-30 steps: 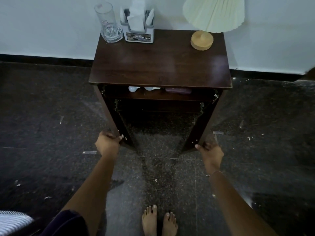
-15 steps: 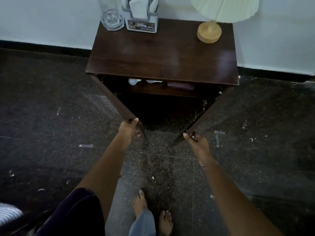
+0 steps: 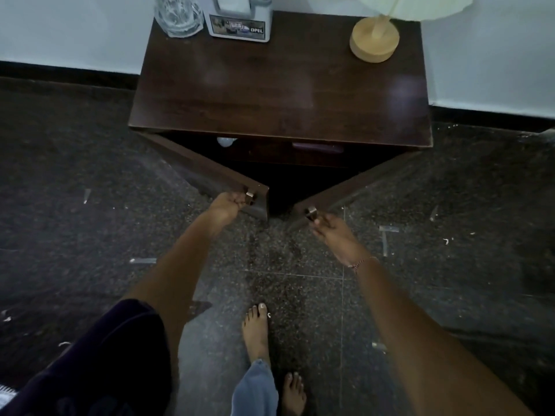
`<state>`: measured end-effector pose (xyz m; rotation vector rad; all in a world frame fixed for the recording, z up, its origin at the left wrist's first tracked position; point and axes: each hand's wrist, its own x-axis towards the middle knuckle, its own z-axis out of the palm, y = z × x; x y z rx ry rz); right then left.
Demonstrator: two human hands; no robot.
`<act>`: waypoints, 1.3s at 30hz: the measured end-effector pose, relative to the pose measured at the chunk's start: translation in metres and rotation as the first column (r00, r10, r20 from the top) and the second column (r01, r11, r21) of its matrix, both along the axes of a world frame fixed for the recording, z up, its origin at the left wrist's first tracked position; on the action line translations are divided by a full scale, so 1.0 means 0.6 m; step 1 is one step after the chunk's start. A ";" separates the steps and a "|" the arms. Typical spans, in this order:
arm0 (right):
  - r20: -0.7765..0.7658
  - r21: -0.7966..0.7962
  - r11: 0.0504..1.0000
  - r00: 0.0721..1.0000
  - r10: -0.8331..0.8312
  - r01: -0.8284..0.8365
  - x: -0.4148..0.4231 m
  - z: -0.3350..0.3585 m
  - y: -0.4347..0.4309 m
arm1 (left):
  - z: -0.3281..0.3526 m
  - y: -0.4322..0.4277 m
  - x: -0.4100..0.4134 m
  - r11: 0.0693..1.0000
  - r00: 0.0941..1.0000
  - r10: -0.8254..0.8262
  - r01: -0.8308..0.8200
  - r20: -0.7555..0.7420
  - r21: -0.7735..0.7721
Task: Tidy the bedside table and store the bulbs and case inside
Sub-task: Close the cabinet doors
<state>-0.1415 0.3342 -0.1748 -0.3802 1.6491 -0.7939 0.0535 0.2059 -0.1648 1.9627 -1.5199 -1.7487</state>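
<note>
Head view: the bedside table is seen from above, set against a white wall. Both doors are held partly open, forming a V with a narrow gap at the near edges.

The left hand is closed around the metal handle of the left door. The right hand is closed more loosely, its fingertips pinched on the handle of the right door (a thin bracelet is worn at that wrist).

Inside, on the upper shelf, one white bulb is visible at the left, just under the tabletop edge. A purple case is seen lying flat on the same shelf, to the right and well apart from the bulb. Whether further bulbs are stored there cannot be told.

On the tabletop, a glass, a tissue holder and a lamp base are placed along the rear edge.
</note>
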 end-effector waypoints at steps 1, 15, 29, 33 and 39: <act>-0.050 0.005 1.000 0.999 0.005 -0.005 0.000 -0.005 -0.018 | -0.005 -0.006 -0.001 1.000 1.000 -0.002 0.002 0.018 -0.010; -0.456 -0.006 0.999 0.890 0.027 -0.033 0.019 -0.028 -0.129 | -0.013 -0.069 -0.049 0.999 1.000 0.005 -0.007 -0.030 -0.051; -0.509 -0.108 0.991 0.861 0.011 -0.076 0.005 -0.048 -0.211 | -0.004 -0.113 -0.090 0.997 0.987 0.077 -0.078 -0.143 0.000; -0.496 -0.114 0.991 0.868 -0.001 -0.063 0.001 -0.050 -0.230 | 0.003 -0.120 -0.100 0.997 0.989 0.077 -0.080 -0.123 -0.019; -0.548 -0.072 0.996 0.836 0.011 -0.061 0.006 -0.055 -0.234 | 0.004 -0.124 -0.099 0.998 0.991 0.053 -0.055 -0.119 -0.009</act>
